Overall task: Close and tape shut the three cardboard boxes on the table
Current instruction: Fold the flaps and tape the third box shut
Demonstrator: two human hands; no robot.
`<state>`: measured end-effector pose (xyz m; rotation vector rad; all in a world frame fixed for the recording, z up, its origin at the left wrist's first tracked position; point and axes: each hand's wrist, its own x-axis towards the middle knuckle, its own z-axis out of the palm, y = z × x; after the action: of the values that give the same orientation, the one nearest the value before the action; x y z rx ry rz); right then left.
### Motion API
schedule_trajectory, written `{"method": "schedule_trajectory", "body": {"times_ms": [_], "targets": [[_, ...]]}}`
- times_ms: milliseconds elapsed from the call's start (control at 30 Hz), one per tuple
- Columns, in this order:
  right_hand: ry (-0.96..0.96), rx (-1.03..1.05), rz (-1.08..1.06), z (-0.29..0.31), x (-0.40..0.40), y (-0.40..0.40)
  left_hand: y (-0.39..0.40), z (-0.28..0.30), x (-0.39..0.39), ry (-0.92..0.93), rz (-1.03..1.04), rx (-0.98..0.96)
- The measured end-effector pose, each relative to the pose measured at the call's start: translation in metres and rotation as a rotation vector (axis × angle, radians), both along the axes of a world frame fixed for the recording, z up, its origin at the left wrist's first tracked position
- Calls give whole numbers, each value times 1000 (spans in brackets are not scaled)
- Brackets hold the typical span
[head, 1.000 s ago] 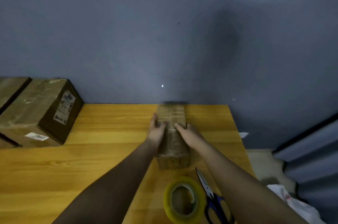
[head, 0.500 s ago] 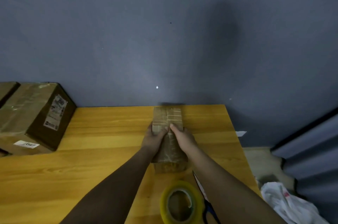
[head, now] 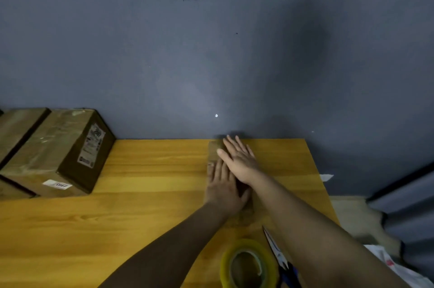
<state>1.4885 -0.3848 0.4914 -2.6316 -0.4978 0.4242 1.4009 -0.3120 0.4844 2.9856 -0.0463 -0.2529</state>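
A small cardboard box (head: 215,150) lies on the wooden table (head: 145,193), its far end touching the grey wall (head: 164,52). Its top is shut, so nothing inside shows. Most of the box is covered by 2 hands; only its far left corner and a blurred strip of its near end can be seen.

The right hand (head: 239,158) lies flat on the far half of the top, fingers straight and slightly spread, tips reaching the box's far edge by the wall. The left hand (head: 223,187) lies flat on the near half, fingers straight and together, pointing away from the person, with its tips just under the right hand's thumb side. Neither hand grips anything; both press palm-down on the top.

Near the person, a roll of clear tape (head: 246,264) lies flat on the table, and scissors (head: 279,257) with blue handles lie just to its right, partly under the right forearm.

At the table's far left, well apart from the hands, a larger taped box (head: 54,153) with a printed label stands against the wall, its flaps closed. Another box (head: 16,128) beside it is cut off by the frame edge.

White cloth or plastic (head: 399,269) lies on the floor to the right.
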Motion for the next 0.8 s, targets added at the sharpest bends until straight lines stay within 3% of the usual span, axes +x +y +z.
{"method": "schedule_trajectory", "body": {"times_ms": [133, 367, 533, 600, 800], "targets": [[9, -142, 40, -6, -2, 1, -11, -9, 2, 48, -43, 81], [-42, -177, 32, -12, -5, 0, -14, -14, 1, 46, -68, 106], [61, -26, 9, -8, -2, -4, 13, -7, 10, -47, -65, -134], [65, 25, -17, -7, -2, -7, 24, -7, 12, -86, -17, -129], [-130, -87, -2, -13, -44, -4, 22, -15, 5, -42, 40, -53]]}}
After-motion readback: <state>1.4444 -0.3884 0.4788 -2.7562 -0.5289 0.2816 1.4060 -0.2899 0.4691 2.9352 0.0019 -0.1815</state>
